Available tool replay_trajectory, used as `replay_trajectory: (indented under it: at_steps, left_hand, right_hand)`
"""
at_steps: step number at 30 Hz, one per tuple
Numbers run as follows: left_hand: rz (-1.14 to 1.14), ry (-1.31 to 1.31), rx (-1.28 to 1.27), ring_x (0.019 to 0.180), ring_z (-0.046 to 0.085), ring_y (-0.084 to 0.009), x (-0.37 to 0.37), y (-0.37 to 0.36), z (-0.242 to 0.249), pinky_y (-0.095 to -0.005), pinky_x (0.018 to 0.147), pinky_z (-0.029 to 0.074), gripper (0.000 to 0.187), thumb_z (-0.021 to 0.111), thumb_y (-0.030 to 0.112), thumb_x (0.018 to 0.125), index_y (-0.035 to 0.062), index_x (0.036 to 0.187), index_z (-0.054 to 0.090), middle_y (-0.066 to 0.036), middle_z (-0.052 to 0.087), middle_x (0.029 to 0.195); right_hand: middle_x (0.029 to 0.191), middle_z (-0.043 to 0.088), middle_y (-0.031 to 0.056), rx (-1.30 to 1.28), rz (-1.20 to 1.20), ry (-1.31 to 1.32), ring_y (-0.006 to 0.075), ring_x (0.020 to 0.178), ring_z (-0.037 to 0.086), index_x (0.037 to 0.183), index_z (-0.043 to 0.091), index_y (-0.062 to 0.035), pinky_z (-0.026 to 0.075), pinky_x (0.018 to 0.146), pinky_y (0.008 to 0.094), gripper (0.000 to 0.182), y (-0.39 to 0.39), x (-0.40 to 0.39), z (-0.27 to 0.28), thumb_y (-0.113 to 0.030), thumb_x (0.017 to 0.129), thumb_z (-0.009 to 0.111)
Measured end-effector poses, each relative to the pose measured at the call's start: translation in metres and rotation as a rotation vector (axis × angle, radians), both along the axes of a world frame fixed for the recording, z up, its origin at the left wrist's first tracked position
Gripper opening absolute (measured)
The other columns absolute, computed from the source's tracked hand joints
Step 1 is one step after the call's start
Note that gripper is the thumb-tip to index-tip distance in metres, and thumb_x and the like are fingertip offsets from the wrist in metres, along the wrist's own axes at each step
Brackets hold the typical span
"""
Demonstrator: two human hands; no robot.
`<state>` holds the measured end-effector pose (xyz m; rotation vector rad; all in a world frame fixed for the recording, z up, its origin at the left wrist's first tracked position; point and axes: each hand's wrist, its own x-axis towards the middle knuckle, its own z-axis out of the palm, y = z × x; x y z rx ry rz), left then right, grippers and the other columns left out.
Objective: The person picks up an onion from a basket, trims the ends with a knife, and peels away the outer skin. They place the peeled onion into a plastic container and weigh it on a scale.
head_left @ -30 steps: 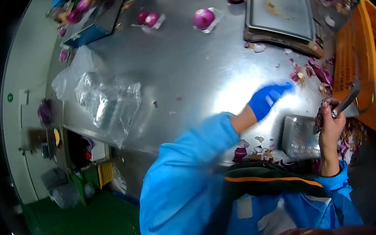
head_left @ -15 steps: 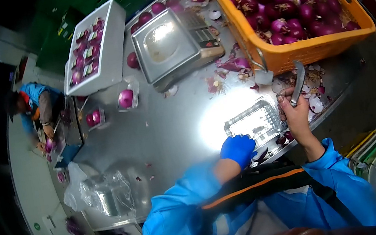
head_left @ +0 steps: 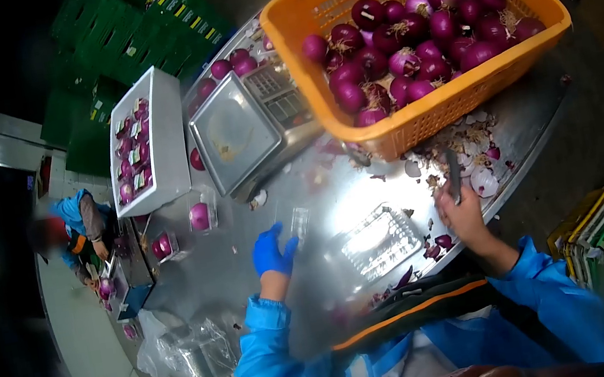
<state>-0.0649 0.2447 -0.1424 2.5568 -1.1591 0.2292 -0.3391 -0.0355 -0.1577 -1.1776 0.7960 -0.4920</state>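
The tabletop point(head_left: 314, 265) is smooth, glossy metal with bright glare, and the scale's pan point(head_left: 235, 130) is shiny metal too, dulled by a smear. A clear plastic tray point(head_left: 381, 241) and crinkled see-through plastic bags point(head_left: 189, 348) catch the light, while the orange crate point(head_left: 417, 119) is hard, perforated plastic with a slight sheen. The onions point(head_left: 442, 26) look glossy and smooth-skinned, some with rough, dry roots; the white box point(head_left: 164, 143) appears matt.

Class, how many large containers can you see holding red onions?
2: the orange crate, right of the weighing scale in the picture, and the white box, left of it. Others may be hidden among the stacked green crates.
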Motion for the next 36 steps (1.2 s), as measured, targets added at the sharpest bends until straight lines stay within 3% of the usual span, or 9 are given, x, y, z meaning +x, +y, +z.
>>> replay_trajectory:
  at_steps: [4, 6, 8, 11, 14, 16, 23, 28, 36]
  left_hand:
    - [-0.135, 0.032, -0.273, 0.110, 0.055, -0.0348, 0.023, -0.075, 0.060, -0.0398, 0.095, 0.044, 0.049, 0.070, 0.010, 0.082, 0.0054, 0.129, 0.056, -0.017, 0.060, 0.120]
    - [-0.323, -0.095, -0.317, 0.107, 0.056, -0.0345, 0.039, -0.136, 0.103, -0.0394, 0.093, 0.044, 0.047, 0.072, 0.007, 0.080, 0.0049, 0.125, 0.058, -0.016, 0.062, 0.117]
    - [-0.485, -0.080, -0.314, 0.107, 0.056, -0.0342, 0.050, -0.207, 0.134, -0.0388, 0.092, 0.045, 0.046, 0.071, 0.008, 0.080, 0.0052, 0.125, 0.058, -0.014, 0.062, 0.116]
    - [-0.648, -0.009, -0.205, 0.106, 0.058, -0.0336, 0.061, -0.325, 0.148, -0.0385, 0.090, 0.047, 0.049, 0.071, 0.009, 0.080, 0.0079, 0.126, 0.057, -0.015, 0.062, 0.115]
    - [-0.644, -0.058, -0.002, 0.106, 0.060, -0.0352, 0.075, -0.427, 0.123, -0.0419, 0.092, 0.049, 0.058, 0.073, 0.010, 0.078, 0.0115, 0.131, 0.053, -0.018, 0.062, 0.116]
    - [-0.696, 0.047, 0.112, 0.109, 0.060, -0.0373, 0.084, -0.477, 0.103, -0.0458, 0.095, 0.048, 0.054, 0.068, 0.027, 0.085, 0.0116, 0.134, 0.049, -0.018, 0.061, 0.119]
    - [-0.120, 0.046, 0.325, 0.118, 0.054, -0.0428, 0.139, -0.594, -0.011, -0.0467, 0.097, 0.047, 0.062, 0.064, 0.035, 0.085, 0.0147, 0.140, 0.044, -0.024, 0.050, 0.133]
    - [-0.289, -0.014, 0.445, 0.119, 0.052, -0.0423, 0.169, -0.602, -0.030, -0.0442, 0.099, 0.047, 0.080, 0.079, 0.025, 0.071, 0.0132, 0.142, 0.042, -0.025, 0.046, 0.133]
    - [-0.013, 0.224, 0.123, 0.119, 0.052, -0.0429, 0.093, -0.581, 0.019, -0.0449, 0.099, 0.048, 0.078, 0.084, 0.021, 0.064, 0.0118, 0.134, 0.050, -0.025, 0.047, 0.132]
  right_hand:
    - [0.076, 0.065, 0.0088, -0.072, 0.227, 0.209, 0.0178, 0.063, 0.059, 0.091, 0.066, 0.0016, 0.047, 0.060, 0.0351, 0.023, 0.005, -0.027, -0.024, -0.021, 0.090, 0.062]
    - [0.082, 0.067, 0.0149, -0.030, 0.267, 0.130, 0.0255, 0.074, 0.065, 0.097, 0.068, -0.0011, 0.049, 0.068, 0.0366, 0.024, 0.007, -0.045, -0.046, -0.024, 0.090, 0.063]
    - [0.091, 0.068, 0.0059, -0.238, 0.426, 0.161, 0.0120, 0.083, 0.064, 0.108, 0.064, -0.0007, 0.051, 0.074, 0.0264, 0.022, 0.014, -0.068, -0.121, -0.017, 0.095, 0.058]
    - [0.102, 0.068, 0.0156, -0.217, 0.969, 0.222, 0.0252, 0.096, 0.065, 0.118, 0.064, -0.0074, 0.049, 0.088, 0.0354, 0.047, -0.022, -0.062, -0.070, -0.046, 0.093, 0.058]
    - [0.097, 0.067, 0.0213, -0.130, 1.324, 0.417, 0.0308, 0.091, 0.065, 0.107, 0.069, -0.0092, 0.048, 0.082, 0.0385, 0.062, -0.039, -0.063, -0.090, -0.065, 0.087, 0.054]
    - [0.092, 0.068, 0.0195, -0.133, 1.214, 0.428, 0.0292, 0.086, 0.065, 0.102, 0.068, -0.0044, 0.048, 0.077, 0.0377, 0.059, -0.055, -0.063, -0.089, -0.060, 0.087, 0.057]
    - [0.098, 0.069, 0.0122, 0.077, 0.721, 0.296, 0.0224, 0.090, 0.065, 0.109, 0.066, -0.0057, 0.050, 0.082, 0.0363, 0.042, -0.104, -0.075, -0.041, -0.042, 0.088, 0.059]
    - [0.093, 0.069, 0.0137, 0.103, 0.595, 0.240, 0.0250, 0.088, 0.066, 0.101, 0.067, -0.0041, 0.050, 0.080, 0.0364, 0.034, -0.104, -0.070, -0.038, -0.036, 0.092, 0.057]
    - [0.081, 0.067, 0.0166, -0.104, 0.355, 0.310, 0.0325, 0.075, 0.065, 0.093, 0.066, -0.0033, 0.050, 0.069, 0.0381, 0.026, -0.085, -0.077, -0.036, -0.029, 0.090, 0.062]
